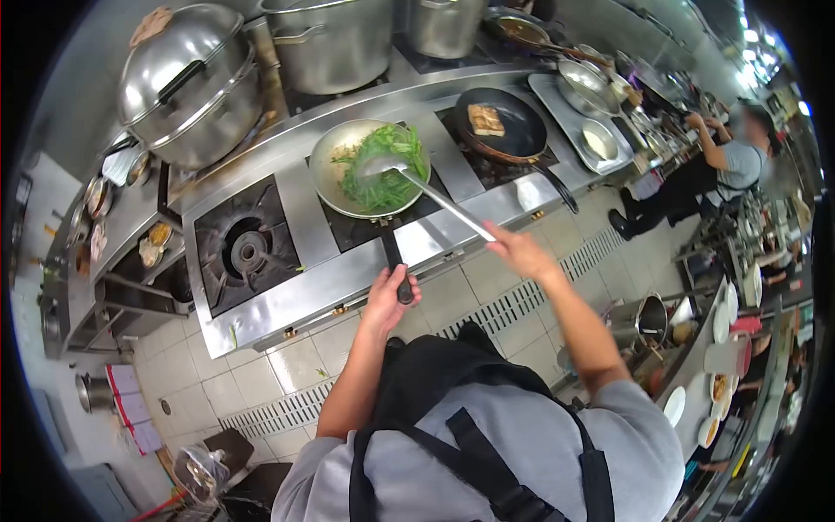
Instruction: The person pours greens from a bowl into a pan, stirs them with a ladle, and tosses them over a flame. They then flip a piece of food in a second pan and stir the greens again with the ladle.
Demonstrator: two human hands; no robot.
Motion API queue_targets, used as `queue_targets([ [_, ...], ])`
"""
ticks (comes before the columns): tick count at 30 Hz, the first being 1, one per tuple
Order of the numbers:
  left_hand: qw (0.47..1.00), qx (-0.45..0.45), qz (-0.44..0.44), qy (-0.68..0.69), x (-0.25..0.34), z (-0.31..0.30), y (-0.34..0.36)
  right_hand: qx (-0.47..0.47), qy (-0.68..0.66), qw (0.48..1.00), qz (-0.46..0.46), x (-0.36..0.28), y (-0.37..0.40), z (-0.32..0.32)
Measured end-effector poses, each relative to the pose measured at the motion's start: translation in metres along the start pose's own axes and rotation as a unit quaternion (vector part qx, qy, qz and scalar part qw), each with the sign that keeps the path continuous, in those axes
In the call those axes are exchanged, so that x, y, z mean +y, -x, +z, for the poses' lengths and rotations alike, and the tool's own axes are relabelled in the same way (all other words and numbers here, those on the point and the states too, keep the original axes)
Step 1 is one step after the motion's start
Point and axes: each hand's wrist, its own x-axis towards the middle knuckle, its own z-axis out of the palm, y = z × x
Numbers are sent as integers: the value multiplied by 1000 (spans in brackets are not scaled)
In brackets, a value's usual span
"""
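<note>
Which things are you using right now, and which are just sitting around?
Being used:
- light pan, handle in left hand
- leafy greens inside it
- long spoon, in right hand

Seem just sitting around:
- black pan with browned food
- big lidded pot
- metal tray

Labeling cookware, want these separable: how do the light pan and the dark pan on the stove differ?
Interior: light pan pale, dark pan near-black.
Contents: light pan holds leafy greens; dark pan, a browned piece.
Handling: left hand grips the light pan's handle, right hand holds a ladle in it; neither hand touches the dark pan.
Shared: round, long dark handle, on the stove.
</note>
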Motion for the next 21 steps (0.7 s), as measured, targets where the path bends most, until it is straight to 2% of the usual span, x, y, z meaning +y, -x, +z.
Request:
queue_targets([
  [1,1000,3,1,-17,0,-1,0,4,-69,997,-32,-4,-5,22],
  [4,1000,4,-6,-12,0,-11,2,-9,-78,996,-51,-33,24,23],
  [6,1000,8,-7,-7,1,-13,10,-38,-105,991,-71,-17,30,1],
  [8,1000,-19,-14,5,-1,-20,17,-1,-82,995,-64,-26,37,-24],
  [9,999,-36,-16,13,-4,-27,19,-34,-97,994,35,-48,35,-33],
  [10,999,-33,-14,14,-7,-33,20,-37,-97,994,32,-46,24,-13],
  [11,999,-41,-15,22,-12,-40,23,9,-140,990,30,-32,7,18],
  [12,998,-51,-16,30,-17,-46,25,56,-183,981,28,-50,1,26],
  [13,998,-51,-16,31,-25,-52,29,-22,-259,956,134,-66,6,27],
  [14,999,-29,-33,19,-31,-59,33,-22,-259,956,134,-60,11,29],
  [16,999,-8,-47,6,-35,-68,38,32,-73,994,-76,-30,24,28],
  [17,998,22,-55,2,-39,-73,43,-11,-21,999,-43,-13,26,12],
  [18,997,52,-63,-1,-42,-77,49,-14,-22,999,-43,-3,26,-3],
  [20,997,55,-54,8,-48,-90,56,4,18,997,-73,0,20,-34],
  [21,997,57,-47,15,-46,-94,59,-11,27,999,-21,-16,14,-37],
])
